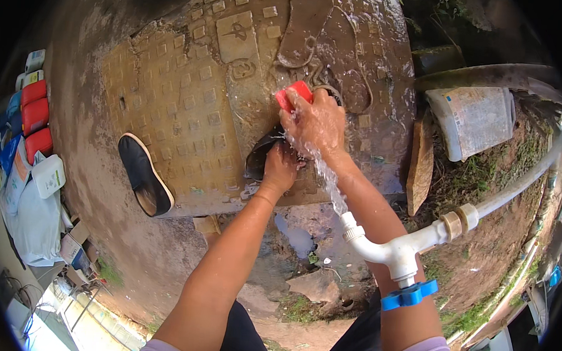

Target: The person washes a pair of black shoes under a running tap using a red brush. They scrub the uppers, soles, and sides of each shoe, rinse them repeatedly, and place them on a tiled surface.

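Observation:
My left hand (280, 168) grips a black slip-on shoe (256, 156) low over the wet slab, with its fingers partly inside the opening. Closed around a red scrub brush (294, 94), my right hand (320, 121) presses against the far part of that shoe. The brush's underside is hidden, and my right hand covers much of the shoe. Water from a white tap (379, 251) with a blue handle (410, 295) splashes over my right hand. The matching black shoe (144, 175) lies on the left, at the slab's near edge.
The studded slab (181, 118) carries a wet brown cloth-like piece with cords (307, 26) at its far side. A hose (526, 171) feeds the tap from the right. Beyond it lie a whitish container (474, 120) and a wood piece (420, 165). Red containers (35, 115) line the left.

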Demonstrator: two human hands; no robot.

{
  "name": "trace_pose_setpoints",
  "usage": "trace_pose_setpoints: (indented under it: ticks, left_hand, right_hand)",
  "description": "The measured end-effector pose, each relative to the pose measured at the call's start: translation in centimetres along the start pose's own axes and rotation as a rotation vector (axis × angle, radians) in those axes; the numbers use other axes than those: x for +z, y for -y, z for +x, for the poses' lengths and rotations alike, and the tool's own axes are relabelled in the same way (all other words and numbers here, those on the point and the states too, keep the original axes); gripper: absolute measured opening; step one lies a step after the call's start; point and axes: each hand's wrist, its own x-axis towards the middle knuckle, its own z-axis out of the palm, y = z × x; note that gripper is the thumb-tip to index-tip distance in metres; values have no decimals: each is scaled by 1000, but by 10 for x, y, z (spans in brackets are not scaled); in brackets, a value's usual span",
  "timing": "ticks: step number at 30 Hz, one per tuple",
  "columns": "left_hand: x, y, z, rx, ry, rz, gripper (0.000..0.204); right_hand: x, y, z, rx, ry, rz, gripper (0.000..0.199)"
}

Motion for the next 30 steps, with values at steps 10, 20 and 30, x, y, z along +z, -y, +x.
trace_pose_setpoints:
  ticks: [10, 20, 30]
  left_hand:
    - [30, -2, -30, 91, 51, 172, 47]
    - [30, -18, -16, -87, 50, 234, 23]
    - [41, -4, -15, -60, -258, -147, 37]
  right_hand:
    - [-23, 60, -5, -79, 324, -66, 39]
    - [-47, 14, 3, 133, 87, -137, 43]
    - [-44, 13, 9, 250, 117, -41, 46]
